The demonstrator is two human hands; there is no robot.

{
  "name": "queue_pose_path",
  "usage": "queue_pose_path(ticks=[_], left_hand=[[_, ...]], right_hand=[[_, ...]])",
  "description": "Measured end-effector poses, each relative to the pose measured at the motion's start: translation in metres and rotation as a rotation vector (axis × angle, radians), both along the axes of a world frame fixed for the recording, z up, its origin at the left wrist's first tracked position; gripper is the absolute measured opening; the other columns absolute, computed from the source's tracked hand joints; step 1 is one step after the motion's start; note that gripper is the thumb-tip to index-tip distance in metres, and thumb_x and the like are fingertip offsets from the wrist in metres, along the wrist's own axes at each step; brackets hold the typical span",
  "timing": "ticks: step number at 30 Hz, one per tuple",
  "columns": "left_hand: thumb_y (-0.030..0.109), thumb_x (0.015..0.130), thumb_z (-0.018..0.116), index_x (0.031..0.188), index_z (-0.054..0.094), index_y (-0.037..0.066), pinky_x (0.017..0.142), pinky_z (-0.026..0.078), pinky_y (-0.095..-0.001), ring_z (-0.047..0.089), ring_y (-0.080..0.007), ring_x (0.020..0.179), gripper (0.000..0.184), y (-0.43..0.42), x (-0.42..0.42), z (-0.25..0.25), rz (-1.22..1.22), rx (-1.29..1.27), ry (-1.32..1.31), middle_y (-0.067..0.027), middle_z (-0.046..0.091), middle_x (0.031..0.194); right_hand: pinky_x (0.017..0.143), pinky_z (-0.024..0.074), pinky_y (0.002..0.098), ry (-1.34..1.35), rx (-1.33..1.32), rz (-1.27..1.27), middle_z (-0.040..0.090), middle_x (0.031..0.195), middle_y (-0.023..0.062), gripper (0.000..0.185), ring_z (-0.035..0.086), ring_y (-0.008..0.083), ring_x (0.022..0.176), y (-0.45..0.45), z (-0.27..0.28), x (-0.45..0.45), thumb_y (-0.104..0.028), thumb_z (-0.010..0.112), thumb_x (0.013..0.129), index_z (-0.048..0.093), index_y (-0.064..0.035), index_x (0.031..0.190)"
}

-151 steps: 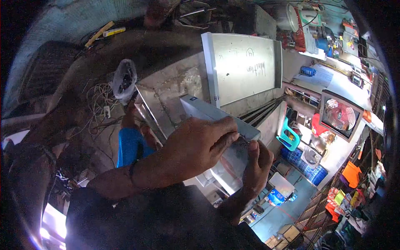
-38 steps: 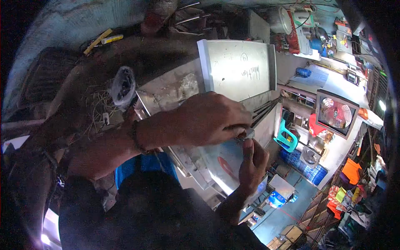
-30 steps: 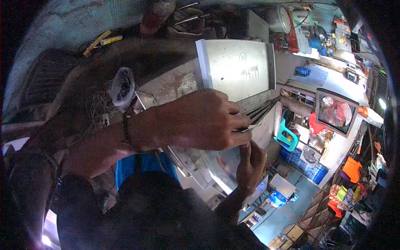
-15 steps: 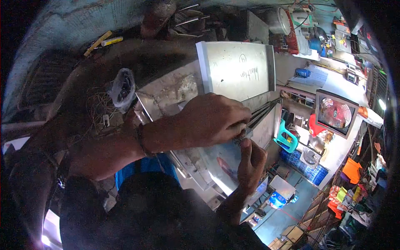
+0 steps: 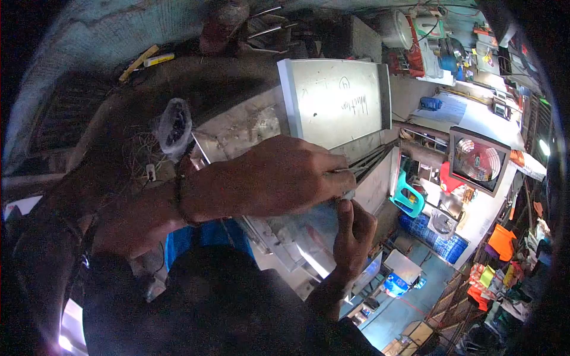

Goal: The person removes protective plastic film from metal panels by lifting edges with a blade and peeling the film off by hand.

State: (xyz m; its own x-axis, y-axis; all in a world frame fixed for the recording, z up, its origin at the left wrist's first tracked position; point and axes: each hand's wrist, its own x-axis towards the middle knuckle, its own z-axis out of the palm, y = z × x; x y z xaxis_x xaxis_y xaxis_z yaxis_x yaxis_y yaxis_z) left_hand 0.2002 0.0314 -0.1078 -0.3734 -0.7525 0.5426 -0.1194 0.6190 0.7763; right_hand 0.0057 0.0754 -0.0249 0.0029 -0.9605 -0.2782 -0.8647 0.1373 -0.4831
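My left hand (image 5: pixel 291 172) reaches in from the left, back upward, its fingers bent into a pinch. My right hand (image 5: pixel 355 234) comes up from below, thumb and fingers closed, its tip meeting the left fingertips. A small greyish piece (image 5: pixel 349 194) shows between the two hands; most of it is covered by fingers, so its kind is unclear. Just beyond the left fingertips, several thin dark strips (image 5: pixel 374 157) lie on the worktop. Above them stands a white metal panel (image 5: pixel 338 101) with handwriting on it.
A clear plastic bag (image 5: pixel 175 127) and tangled wire (image 5: pixel 139 154) are at the left. A yellow marker-like stick (image 5: pixel 159 59) lies farther back. To the right are a teal stool (image 5: pixel 408 196) and a box fan (image 5: pixel 478 160). A blue seat (image 5: pixel 205 240) shows below my left forearm.
My left hand has shifted slightly left and its wrist turned a little. My right hand has drawn slightly left; the dark bit seen earlier between the fingertips is now mostly hidden.
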Motion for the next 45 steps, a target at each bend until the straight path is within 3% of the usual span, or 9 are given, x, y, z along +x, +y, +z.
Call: queue_pose_path(ticks=[2, 10, 12, 26, 30, 35, 38, 40, 45], left_hand=[[0.019, 0.083, 0.066, 0.102, 0.064, 0.007, 0.064, 0.059, -0.0346, 0.067, -0.0219, 0.084, 0.022, -0.002, 0.004, 0.01, 0.048, -0.179, -0.224, -0.0066, 0.064, 0.093], [0.018, 0.077, 0.066, 0.094, 0.062, 0.009, 0.061, 0.059, -0.0318, 0.064, -0.0187, 0.086, 0.02, -0.014, 0.0, 0.007, 0.034, -0.391, -0.323, -0.0025, 0.06, 0.086], [0.019, 0.076, 0.066, 0.094, 0.062, 0.009, 0.061, 0.059, -0.0316, 0.064, -0.0186, 0.086, 0.02, -0.016, -0.002, 0.005, 0.034, -0.395, -0.294, -0.0026, 0.061, 0.087], [0.022, 0.09, 0.061, 0.096, 0.064, 0.002, 0.076, 0.053, -0.0442, 0.067, -0.0361, 0.086, 0.02, -0.008, -0.01, 0.007, -0.121, 0.429, 0.001, -0.0175, 0.067, 0.096], [0.02, 0.092, 0.06, 0.097, 0.063, 0.002, 0.076, 0.053, -0.0448, 0.067, -0.036, 0.086, 0.019, -0.002, -0.012, 0.003, -0.115, 0.514, 0.05, -0.0171, 0.067, 0.093], [0.018, 0.085, 0.065, 0.1, 0.063, 0.004, 0.069, 0.056, -0.0385, 0.067, -0.0284, 0.086, 0.021, 0.003, -0.001, 0.005, -0.014, 0.011, -0.099, -0.0117, 0.064, 0.092], [0.02, 0.079, 0.066, 0.1, 0.063, 0.006, 0.067, 0.057, -0.0342, 0.067, -0.0222, 0.089, 0.026, 0.001, 0.005, 0.01, 0.051, -0.264, -0.292, -0.0062, 0.062, 0.091], [0.02, 0.078, 0.066, 0.099, 0.063, 0.007, 0.067, 0.057, -0.0338, 0.066, -0.021, 0.089, 0.025, -0.003, 0.003, 0.011, 0.053, -0.313, -0.355, -0.0044, 0.061, 0.089], [0.017, 0.082, 0.068, 0.086, 0.067, 0.008, 0.069, 0.058, -0.0323, 0.068, -0.0194, 0.088, 0.01, -0.017, 0.006, 0.018, -0.007, -0.477, -0.389, -0.0032, 0.067, 0.085]], right_hand=[[0.062, 0.0387, 0.03, -0.005, -0.011, 0.011, 0.056, 0.069, 0.0045, 0.05, 0.044, 0.0097, 0.071, 0.002, 0.001, 0.002, -0.037, 0.055, 0.099, 0.062, 0.0106, 0.087], [0.054, 0.0365, 0.0322, -0.038, -0.029, 0.041, 0.05, 0.06, 0.0095, 0.037, 0.04, 0.0122, 0.06, 0.002, -0.001, -0.001, -0.02, 0.06, 0.097, 0.054, 0.0043, 0.069], [0.054, 0.0318, 0.0314, -0.049, -0.048, 0.033, 0.045, 0.061, 0.0051, 0.042, 0.037, 0.0108, 0.062, 0.003, -0.003, 0.002, -0.026, 0.057, 0.099, 0.053, 0.0054, 0.072], [0.053, 0.0245, 0.0317, -0.009, -0.079, 0.045, 0.036, 0.062, -0.0009, 0.05, 0.031, 0.0105, 0.063, 0.0, -0.004, 0.001, -0.036, 0.053, 0.102, 0.047, 0.0038, 0.071], [0.053, 0.0309, 0.0343, 0.003, -0.036, 0.006, 0.041, 0.059, 0.006, 0.046, 0.035, 0.0132, 0.059, 0.001, 0.0, 0.007, -0.031, 0.055, 0.1, 0.05, 0.0043, 0.07], [0.053, 0.0368, 0.0362, 0.013, -0.022, 0.023, 0.047, 0.056, 0.0112, 0.043, 0.039, 0.0153, 0.054, 0.005, -0.003, 0.001, -0.027, 0.057, 0.098, 0.052, 0.0044, 0.069], [0.054, 0.0283, 0.0298, -0.027, -0.052, 0.05, 0.04, 0.063, 0.0004, 0.047, 0.035, 0.0095, 0.064, 0.005, -0.004, 0.002, -0.032, 0.054, 0.101, 0.052, 0.0061, 0.074], [0.055, 0.0389, 0.0373, -0.016, -0.028, 0.008, 0.048, 0.057, 0.0144, 0.039, 0.044, 0.0167, 0.055, 0.006, -0.002, 0.006, -0.022, 0.058, 0.098, 0.055, 0.0064, 0.072], [0.056, 0.0399, 0.0388, -0.021, -0.065, 0.059, 0.05, 0.059, 0.018, 0.037, 0.044, 0.0222, 0.054, 0.008, -0.003, 0.007, -0.021, 0.058, 0.097, 0.055, 0.0069, 0.073]])
